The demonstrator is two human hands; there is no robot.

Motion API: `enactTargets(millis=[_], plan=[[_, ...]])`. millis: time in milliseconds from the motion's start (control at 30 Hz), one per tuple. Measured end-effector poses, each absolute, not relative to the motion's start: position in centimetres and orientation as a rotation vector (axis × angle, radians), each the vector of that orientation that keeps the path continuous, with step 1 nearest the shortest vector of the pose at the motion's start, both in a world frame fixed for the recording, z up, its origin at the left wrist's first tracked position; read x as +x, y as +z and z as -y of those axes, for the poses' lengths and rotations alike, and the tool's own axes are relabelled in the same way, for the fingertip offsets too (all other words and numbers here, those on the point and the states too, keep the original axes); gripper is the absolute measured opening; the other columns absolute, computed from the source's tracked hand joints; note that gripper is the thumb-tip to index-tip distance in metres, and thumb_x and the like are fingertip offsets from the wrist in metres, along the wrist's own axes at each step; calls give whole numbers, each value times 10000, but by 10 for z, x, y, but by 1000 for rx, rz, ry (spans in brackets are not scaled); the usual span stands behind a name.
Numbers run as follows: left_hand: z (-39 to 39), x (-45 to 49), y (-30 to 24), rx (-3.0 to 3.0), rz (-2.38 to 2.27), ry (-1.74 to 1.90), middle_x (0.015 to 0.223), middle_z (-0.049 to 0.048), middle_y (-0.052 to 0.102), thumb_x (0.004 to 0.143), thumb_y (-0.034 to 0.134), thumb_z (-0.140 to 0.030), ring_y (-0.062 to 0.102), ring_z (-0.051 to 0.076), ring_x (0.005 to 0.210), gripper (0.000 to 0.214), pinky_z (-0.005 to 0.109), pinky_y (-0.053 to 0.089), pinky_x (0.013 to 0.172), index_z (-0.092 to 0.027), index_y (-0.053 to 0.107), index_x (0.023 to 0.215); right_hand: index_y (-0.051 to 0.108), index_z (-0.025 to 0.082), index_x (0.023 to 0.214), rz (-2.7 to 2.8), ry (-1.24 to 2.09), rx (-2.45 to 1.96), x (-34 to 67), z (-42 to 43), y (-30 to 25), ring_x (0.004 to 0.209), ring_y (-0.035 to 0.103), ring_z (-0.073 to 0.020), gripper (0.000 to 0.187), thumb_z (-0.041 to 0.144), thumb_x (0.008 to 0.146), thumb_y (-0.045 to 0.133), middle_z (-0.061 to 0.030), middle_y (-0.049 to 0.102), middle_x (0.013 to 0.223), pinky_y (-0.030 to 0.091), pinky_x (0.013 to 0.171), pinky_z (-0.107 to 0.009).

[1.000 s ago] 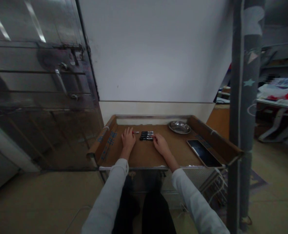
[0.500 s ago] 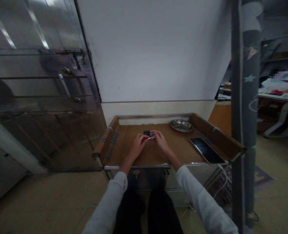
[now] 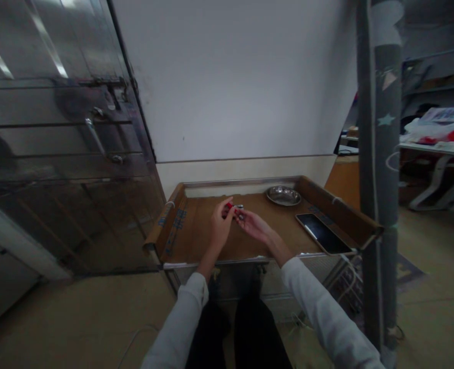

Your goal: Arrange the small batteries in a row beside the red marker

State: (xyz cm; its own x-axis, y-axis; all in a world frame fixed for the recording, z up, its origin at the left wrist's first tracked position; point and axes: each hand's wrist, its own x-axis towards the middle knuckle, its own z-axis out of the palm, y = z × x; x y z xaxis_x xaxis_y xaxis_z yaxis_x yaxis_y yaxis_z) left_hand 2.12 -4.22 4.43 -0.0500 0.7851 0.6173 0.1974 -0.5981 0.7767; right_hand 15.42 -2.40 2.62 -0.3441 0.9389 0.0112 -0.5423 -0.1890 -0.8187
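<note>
Above the brown cardboard surface (image 3: 196,230), my left hand (image 3: 220,224) is closed around a small red piece (image 3: 230,205), part of a slim red and silver item. The fingertips of my right hand (image 3: 254,225) pinch together at the item's right side, close to the left fingers. Most of the item is hidden by the fingers, and its kind cannot be made out. Just behind the hands lies a small dark object with a silvery end (image 3: 240,206), partly covered by them.
A round metal dish (image 3: 283,195) stands at the back right. In front of it lies a tablet-like device (image 3: 323,233) with a dark screen. Raised cardboard edges (image 3: 342,212) flank the surface. A grey post (image 3: 385,205) rises on the right; a metal door (image 3: 58,143) is at left.
My left hand has turned more upright, and the red item has tilted. My right hand has come in lower at its right end. The view has shifted slightly.
</note>
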Motion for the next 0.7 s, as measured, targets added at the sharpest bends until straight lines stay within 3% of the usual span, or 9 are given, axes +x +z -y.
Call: enactTargets(millis=[233,400,567,700], plan=[[40,4,56,1466,-1028,1831,942,83,649,769,585,-357,603,153,843,296,290,472,803,-132,619,959,652,133,938,986,1786,-625,162,22,32,755,640,-69,167,162,803,559,-42,686,902,540,706,-150],[33,-11,33,1274,-1028,1823,919,88,645,722,617,-375,601,149,817,316,291,483,771,-122,612,911,668,141,909,1027,1720,-668,171,18,20,814,641,-76,187,115,727,633,-42,683,963,531,787,-169],[27,-19,7,1440,-1083,1483,771,48,644,703,634,-336,593,133,681,241,286,485,691,-123,602,811,667,154,841,1143,1332,-818,184,13,9,760,645,-109,193,187,655,705,-31,696,833,520,815,-269],[27,-12,1,1811,-1175,1234,785,27,638,742,612,-230,579,144,741,99,296,457,744,-144,606,789,655,180,811,1397,922,-944,184,15,9,770,643,-138,166,234,658,688,-24,693,827,505,810,-322]])
